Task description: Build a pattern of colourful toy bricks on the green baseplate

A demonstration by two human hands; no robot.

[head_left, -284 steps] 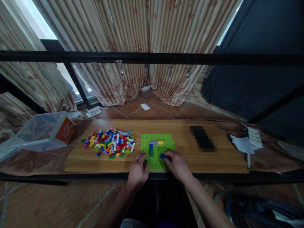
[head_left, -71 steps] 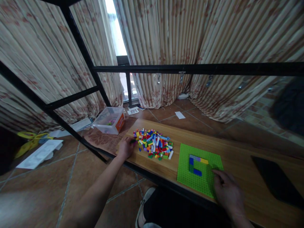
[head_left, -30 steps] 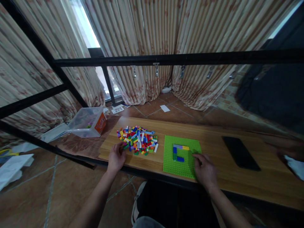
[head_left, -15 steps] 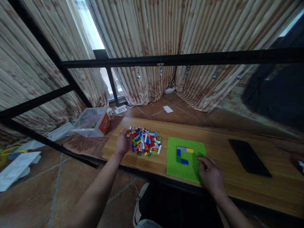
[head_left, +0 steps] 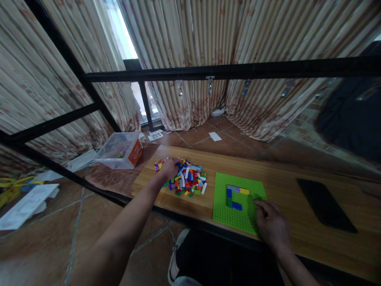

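My left hand (head_left: 169, 169) reaches into the upper left part of a heap of mixed toy bricks (head_left: 189, 178); its fingertips are hidden among the pieces. To the right lies a green studded baseplate (head_left: 220, 212). A C-shaped outline of bricks sits on it: a yellow brick (head_left: 244, 191) at the top right, a greyish purple stretch along the top, blue and green down the left side, and a blue brick (head_left: 237, 206) at the bottom. My right hand (head_left: 272, 224) rests over the plate's right edge, fingers curled and thumb close to the index finger. Anything held there is too small to make out.
The wooden table (head_left: 184, 202) carries a flat black tablet-like slab (head_left: 326, 204) on the right. A clear plastic box (head_left: 119, 153) with an orange label stands beyond the left end. A black metal bar (head_left: 178, 74) crosses in front of the curtains.
My left hand has moved from the heap's left edge rightward onto the bricks. My right hand stays by the baseplate's right edge. The whole view has shifted slightly.
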